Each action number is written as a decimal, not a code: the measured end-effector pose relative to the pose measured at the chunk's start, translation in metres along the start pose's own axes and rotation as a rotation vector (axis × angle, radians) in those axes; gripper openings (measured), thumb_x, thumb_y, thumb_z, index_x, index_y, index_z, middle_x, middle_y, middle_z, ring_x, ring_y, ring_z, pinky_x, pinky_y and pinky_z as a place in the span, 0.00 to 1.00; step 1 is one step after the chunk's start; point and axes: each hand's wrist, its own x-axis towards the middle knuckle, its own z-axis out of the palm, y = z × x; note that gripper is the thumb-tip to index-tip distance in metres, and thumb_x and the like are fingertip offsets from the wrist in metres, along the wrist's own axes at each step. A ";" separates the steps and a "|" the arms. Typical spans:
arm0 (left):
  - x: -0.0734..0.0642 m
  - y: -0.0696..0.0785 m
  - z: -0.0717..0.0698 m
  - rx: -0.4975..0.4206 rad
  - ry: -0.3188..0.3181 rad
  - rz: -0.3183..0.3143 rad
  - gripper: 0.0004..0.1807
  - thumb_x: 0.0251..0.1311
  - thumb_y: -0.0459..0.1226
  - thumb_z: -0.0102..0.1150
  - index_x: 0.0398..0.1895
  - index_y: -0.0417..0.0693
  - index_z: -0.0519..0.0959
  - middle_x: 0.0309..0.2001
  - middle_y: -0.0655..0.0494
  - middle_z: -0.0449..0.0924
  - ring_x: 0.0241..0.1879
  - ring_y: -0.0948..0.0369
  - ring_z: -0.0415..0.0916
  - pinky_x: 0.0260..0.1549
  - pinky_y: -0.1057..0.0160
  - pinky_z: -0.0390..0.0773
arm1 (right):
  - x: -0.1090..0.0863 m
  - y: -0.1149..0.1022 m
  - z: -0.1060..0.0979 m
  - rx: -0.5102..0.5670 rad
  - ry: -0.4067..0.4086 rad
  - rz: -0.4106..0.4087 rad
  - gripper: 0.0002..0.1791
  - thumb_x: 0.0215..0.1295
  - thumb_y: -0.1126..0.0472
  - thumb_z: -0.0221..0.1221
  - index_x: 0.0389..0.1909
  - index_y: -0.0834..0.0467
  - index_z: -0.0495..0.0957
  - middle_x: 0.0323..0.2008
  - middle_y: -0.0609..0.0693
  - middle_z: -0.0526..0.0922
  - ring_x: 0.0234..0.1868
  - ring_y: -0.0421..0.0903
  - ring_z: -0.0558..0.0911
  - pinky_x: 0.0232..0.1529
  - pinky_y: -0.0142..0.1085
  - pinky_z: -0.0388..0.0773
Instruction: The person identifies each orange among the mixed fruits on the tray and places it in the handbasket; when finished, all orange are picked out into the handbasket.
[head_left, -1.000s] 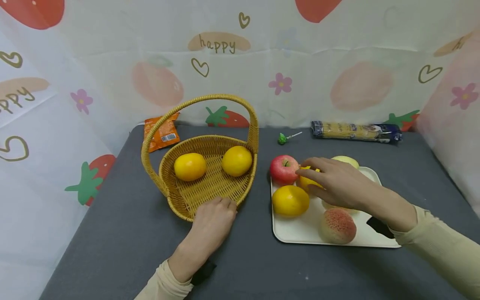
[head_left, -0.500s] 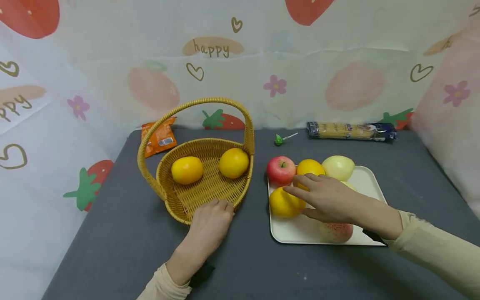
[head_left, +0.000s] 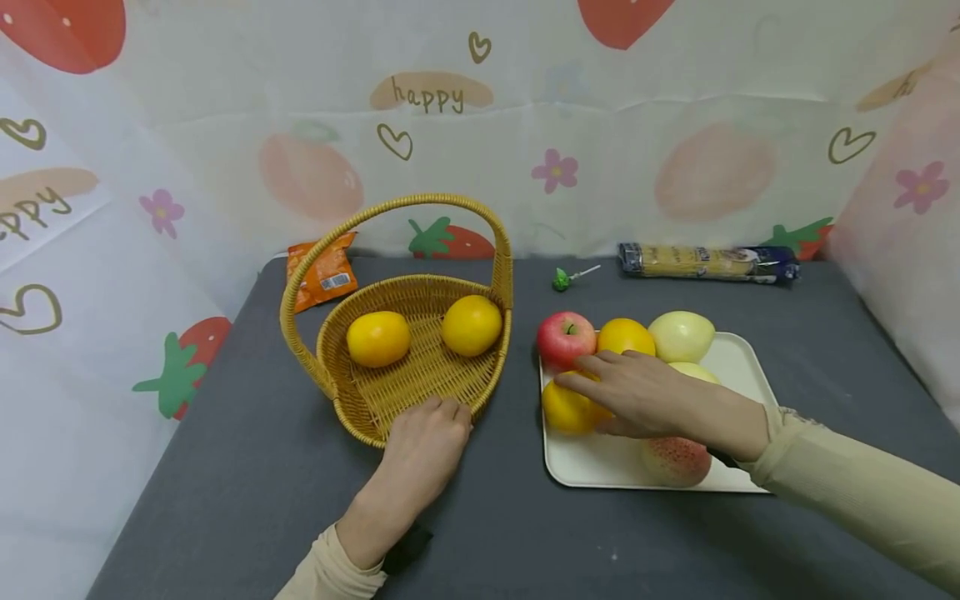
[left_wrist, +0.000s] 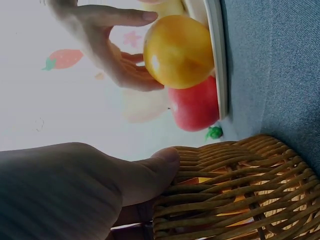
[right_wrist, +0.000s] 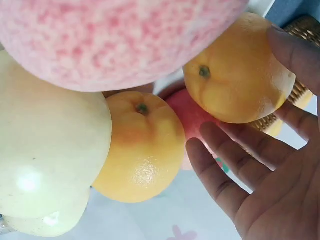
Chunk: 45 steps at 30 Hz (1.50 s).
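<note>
A wicker basket (head_left: 420, 379) with a tall handle holds two oranges, one at the left (head_left: 378, 339) and one at the right (head_left: 471, 325). My left hand (head_left: 427, 446) grips its near rim, thumb (left_wrist: 162, 160) outside. On a cream tray (head_left: 600, 467) lies the near-left orange (head_left: 567, 410). My right hand (head_left: 645, 396) reaches over it, thumb on one side and loosely spread fingers (right_wrist: 220, 180) on the other, tips right at its skin. Behind it are a red apple (head_left: 564, 337) and another orange (head_left: 626, 335).
Two pale green fruits, one farther back (head_left: 681, 335) and one partly hidden (head_left: 696, 371), share the tray with a speckled peach (head_left: 677, 462). Along the back lie an orange snack bag (head_left: 326, 275), a green lollipop (head_left: 562, 280) and a noodle pack (head_left: 705, 262).
My right hand has moved from the back orange toward the near-left orange, uncovering the back orange and a pale fruit. My left hand stays on the basket rim.
</note>
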 end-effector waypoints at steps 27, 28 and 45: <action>0.000 -0.001 0.001 -0.001 -0.005 0.010 0.03 0.58 0.36 0.67 0.29 0.47 0.85 0.23 0.56 0.79 0.22 0.61 0.74 0.20 0.64 0.75 | 0.005 0.001 -0.001 0.069 -0.030 -0.046 0.39 0.46 0.54 0.76 0.59 0.56 0.67 0.50 0.50 0.78 0.46 0.48 0.78 0.47 0.41 0.80; 0.000 -0.001 0.001 -0.001 -0.005 0.010 0.03 0.58 0.36 0.67 0.29 0.47 0.85 0.23 0.56 0.79 0.22 0.61 0.74 0.20 0.64 0.75 | 0.005 0.001 -0.004 0.071 -0.024 -0.035 0.39 0.47 0.53 0.76 0.59 0.56 0.67 0.50 0.50 0.78 0.46 0.48 0.78 0.48 0.42 0.79; 0.000 -0.001 0.001 0.016 0.012 0.008 0.05 0.57 0.38 0.67 0.27 0.47 0.84 0.23 0.55 0.79 0.21 0.61 0.73 0.19 0.64 0.74 | 0.025 0.005 -0.056 0.075 0.167 0.047 0.38 0.53 0.49 0.72 0.63 0.55 0.67 0.60 0.52 0.76 0.53 0.52 0.79 0.45 0.46 0.82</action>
